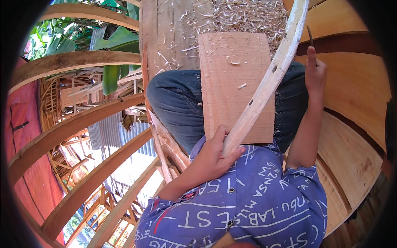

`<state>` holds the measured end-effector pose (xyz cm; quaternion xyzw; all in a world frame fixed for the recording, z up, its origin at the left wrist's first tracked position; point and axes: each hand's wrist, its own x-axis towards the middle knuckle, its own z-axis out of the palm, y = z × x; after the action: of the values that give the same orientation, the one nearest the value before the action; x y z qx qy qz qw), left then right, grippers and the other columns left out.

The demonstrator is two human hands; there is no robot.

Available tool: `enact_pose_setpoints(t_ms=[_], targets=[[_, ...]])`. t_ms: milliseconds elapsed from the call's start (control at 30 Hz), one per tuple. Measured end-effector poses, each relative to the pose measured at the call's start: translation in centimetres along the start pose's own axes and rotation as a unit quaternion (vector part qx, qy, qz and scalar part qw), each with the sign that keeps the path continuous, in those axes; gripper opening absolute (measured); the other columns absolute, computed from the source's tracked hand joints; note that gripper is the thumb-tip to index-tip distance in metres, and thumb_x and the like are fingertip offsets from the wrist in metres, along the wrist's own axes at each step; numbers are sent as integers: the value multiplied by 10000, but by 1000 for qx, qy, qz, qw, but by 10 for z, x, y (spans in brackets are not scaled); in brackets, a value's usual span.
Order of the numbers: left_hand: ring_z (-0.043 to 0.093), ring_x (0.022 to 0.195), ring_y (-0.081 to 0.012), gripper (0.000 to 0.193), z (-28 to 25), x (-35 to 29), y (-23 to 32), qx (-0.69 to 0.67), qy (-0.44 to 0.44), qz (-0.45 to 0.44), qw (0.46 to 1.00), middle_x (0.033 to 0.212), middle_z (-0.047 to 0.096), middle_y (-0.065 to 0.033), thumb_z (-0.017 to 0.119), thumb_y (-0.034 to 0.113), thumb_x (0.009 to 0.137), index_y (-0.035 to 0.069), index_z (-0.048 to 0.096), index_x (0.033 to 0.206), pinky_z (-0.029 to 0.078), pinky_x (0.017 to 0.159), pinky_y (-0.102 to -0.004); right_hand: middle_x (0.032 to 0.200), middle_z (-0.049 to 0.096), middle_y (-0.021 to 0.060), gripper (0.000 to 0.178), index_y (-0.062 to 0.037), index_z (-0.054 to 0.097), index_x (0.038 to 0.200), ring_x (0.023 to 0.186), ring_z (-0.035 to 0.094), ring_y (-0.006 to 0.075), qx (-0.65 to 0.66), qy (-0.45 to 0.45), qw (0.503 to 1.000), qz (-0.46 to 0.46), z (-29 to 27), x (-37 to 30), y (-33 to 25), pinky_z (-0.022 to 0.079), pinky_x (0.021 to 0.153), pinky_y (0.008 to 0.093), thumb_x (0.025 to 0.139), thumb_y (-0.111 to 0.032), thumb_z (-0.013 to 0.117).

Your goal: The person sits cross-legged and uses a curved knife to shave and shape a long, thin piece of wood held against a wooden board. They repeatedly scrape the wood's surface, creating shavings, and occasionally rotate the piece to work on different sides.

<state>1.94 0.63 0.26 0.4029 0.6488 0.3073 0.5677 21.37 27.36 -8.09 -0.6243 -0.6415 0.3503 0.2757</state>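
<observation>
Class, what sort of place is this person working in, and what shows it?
Probably an open-sided woodworking space: curly pale wood shavings lie on brown wooden planks, and broad green leaves show between long brown wooden rails.

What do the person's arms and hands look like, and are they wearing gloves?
No gloves! The left hand and right hand are bare, and I see no watch or bracelet. The forearms are bare too. The left sleeve and right sleeve are short and purplish blue with white writing-like marks. Some red shows near the left cuff.
</observation>
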Motion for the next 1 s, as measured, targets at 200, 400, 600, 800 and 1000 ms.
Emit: enact_pose_setpoints(t_ms=[200, 400, 600, 800, 1000], targets=[[524, 878, -150, 346, -11, 21, -5, -149, 92, -23, 984, 938, 563, -113, 642, 187, 892, 8, 427, 1095, 433, 776, -295, 490, 495, 155, 712, -1, 571, 578, 490, 571, 292, -51, -139, 981, -123, 16, -72, -46, 419, 490, 369, 772, -686, 591], [531, 881, -142, 330, -21, 33, 3, -14, 141, 95, 985, 937, 578, -117, 649, 164, 883, 10, 432, 1078, 439, 778, -294, 476, 515, 148, 688, -21, 611, 570, 504, 591, 338, -83, -213, 954, -195, 39, -107, -66, 451, 480, 400, 687, -698, 650], [601, 822, -184, 364, -14, 24, 5, -17, 161, 45, 986, 879, 611, -178, 656, 169, 875, -2, 418, 1091, 472, 709, -323, 465, 492, 143, 722, -22, 555, 530, 472, 554, 332, -113, -177, 962, -175, 44, -93, -62, 429, 458, 380, 648, -727, 655], [627, 828, -202, 373, -8, 25, 9, 4, 138, 58, 989, 881, 618, -194, 639, 174, 880, -5, 398, 1102, 479, 700, -324, 496, 472, 163, 728, -19, 533, 569, 505, 536, 366, -131, -141, 961, -198, 39, -84, -52, 407, 465, 383, 651, -735, 643], [574, 822, -176, 365, 0, 14, 8, -71, 73, 3, 995, 876, 577, -155, 622, 185, 892, 1, 391, 1105, 456, 716, -314, 457, 402, 97, 788, 11, 475, 531, 444, 431, 177, -31, -62, 990, -125, 46, -51, -28, 377, 466, 357, 733, -743, 585]])
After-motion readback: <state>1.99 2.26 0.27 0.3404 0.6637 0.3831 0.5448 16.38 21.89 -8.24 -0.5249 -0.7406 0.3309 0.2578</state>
